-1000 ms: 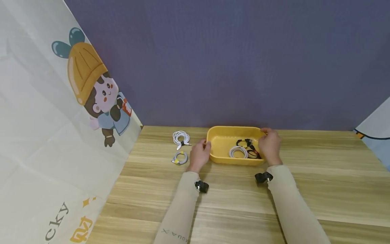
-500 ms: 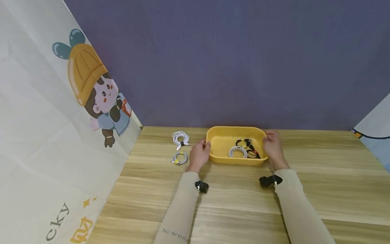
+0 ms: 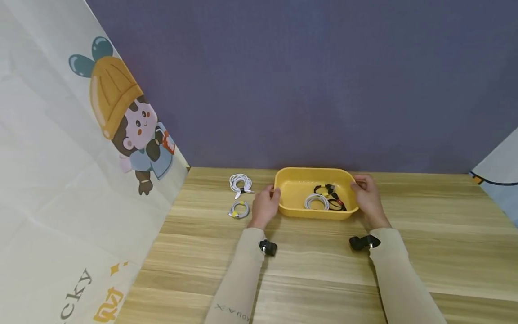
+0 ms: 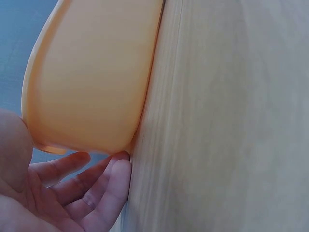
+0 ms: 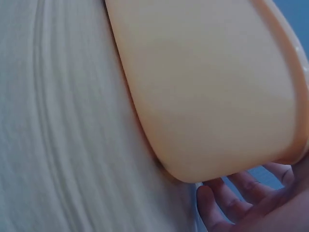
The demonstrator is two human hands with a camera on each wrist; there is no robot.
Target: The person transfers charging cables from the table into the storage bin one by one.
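My left hand [image 3: 265, 208] and right hand [image 3: 367, 200] are gripping the tray [image 3: 313, 215] endwise; even pressure should be stopping the cables [image 3: 327, 202] between them from sliding.

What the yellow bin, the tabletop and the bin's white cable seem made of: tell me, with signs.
Yellow bin: likely moulded plastic, smooth with slight sheen; rounded corners and soft highlights inside suggest it.
Tabletop: wood or wood-look laminate, fairly matte; grain streaks show, but leave open which.
White cable: probably flexible plastic or rubber jacket, judging by its loop; finish too small to tell.
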